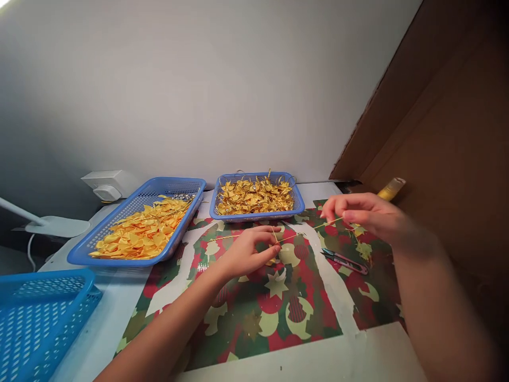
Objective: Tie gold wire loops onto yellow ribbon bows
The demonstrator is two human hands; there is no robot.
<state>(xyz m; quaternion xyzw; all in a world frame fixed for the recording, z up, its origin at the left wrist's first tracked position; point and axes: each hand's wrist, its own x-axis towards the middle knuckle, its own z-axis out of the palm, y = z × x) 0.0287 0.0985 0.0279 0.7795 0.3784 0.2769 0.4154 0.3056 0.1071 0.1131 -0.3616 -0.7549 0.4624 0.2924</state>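
Observation:
A thin gold cord (295, 236) runs taut between my two hands above a patterned paper sheet (254, 318). My left hand (252, 250) is closed on the cord, which crosses its fingers. A short end of cord sticks out past that hand to the left. At the right, my right hand (368, 215) pinches the cord between thumb and forefinger. Pink-handled thread snips (345, 261) lie on the sheet below my right hand. Something small and yellow shows beneath my left fingers, mostly hidden.
Behind my left hand stands a blue basket (258, 216) of gold pieces with cord loops. Another blue basket (175, 249) holds yellow ribbon pieces. At near left is an empty-looking bright blue basket (43, 318). A cardboard panel (449, 132) rises at right, by a yellow spool (392, 189).

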